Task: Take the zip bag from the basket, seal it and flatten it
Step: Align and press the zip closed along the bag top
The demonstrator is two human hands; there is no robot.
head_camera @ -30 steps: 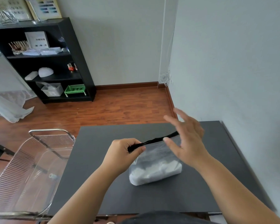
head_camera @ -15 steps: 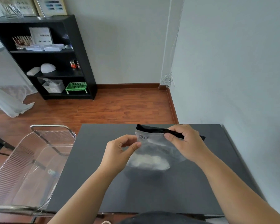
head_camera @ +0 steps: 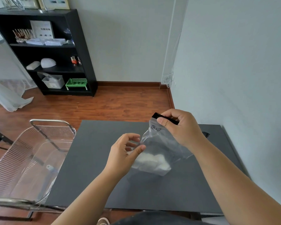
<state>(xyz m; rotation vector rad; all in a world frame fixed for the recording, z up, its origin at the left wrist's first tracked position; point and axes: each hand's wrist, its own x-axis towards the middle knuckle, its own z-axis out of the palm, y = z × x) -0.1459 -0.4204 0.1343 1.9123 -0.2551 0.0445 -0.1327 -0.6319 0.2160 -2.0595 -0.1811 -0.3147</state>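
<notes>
A clear zip bag (head_camera: 159, 143) with a black zip strip along its top hangs above the dark table (head_camera: 91, 159), with white padding bunched in its bottom. My right hand (head_camera: 180, 127) pinches the black strip at the upper end and holds the bag up and tilted. Lower down, my left hand (head_camera: 125, 153) has its thumb and fingers closed on the bag's left edge. The clear plastic basket (head_camera: 31, 159) with a metal rim stands off the table's left side.
A grey wall (head_camera: 234, 78) runs close along the table's right edge. A black shelf unit (head_camera: 52, 51) with small items stands across the wooden floor (head_camera: 104, 104) at the back left. White fabric lies on the floor at the far left.
The bag rose from lying on the table to hanging from my right hand, which took the zip strip and lifted it. My left hand slid from the strip down to the bag's left edge.
</notes>
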